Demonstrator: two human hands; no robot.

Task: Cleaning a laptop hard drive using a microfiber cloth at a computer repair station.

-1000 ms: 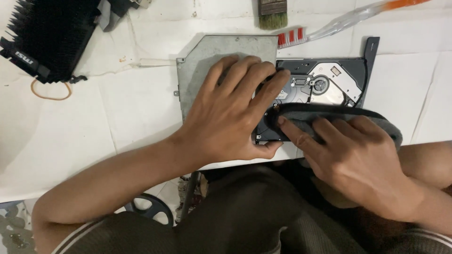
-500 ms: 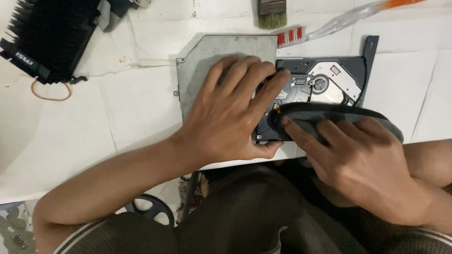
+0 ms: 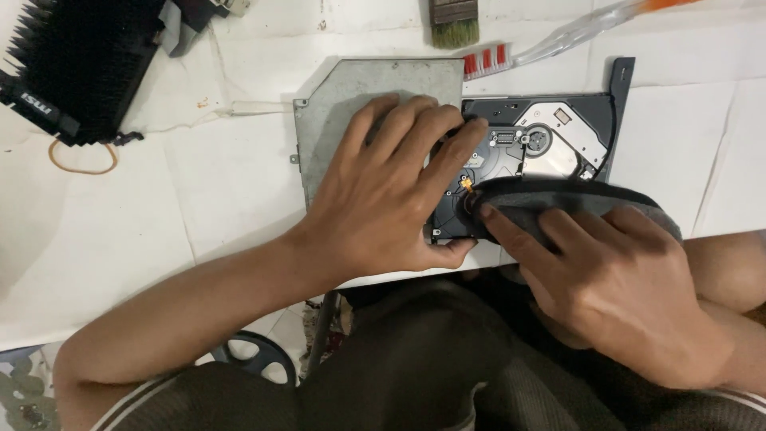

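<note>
Grey cloth (image 3: pixel 558 203) stays on the open disc drive (image 3: pixel 550 144), pushed down by right hand (image 3: pixel 614 287) fingers as before. Left hand (image 3: pixel 383 199) still lies spread flat over the drive.

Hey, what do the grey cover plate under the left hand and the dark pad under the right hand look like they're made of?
The grey cover plate looks like thin sheet metal: flat, matte, with small edge tabs. The dark pad looks like soft grey fabric or felt, with a fuzzy, non-reflective surface; the exact fibre can't be told.
</note>
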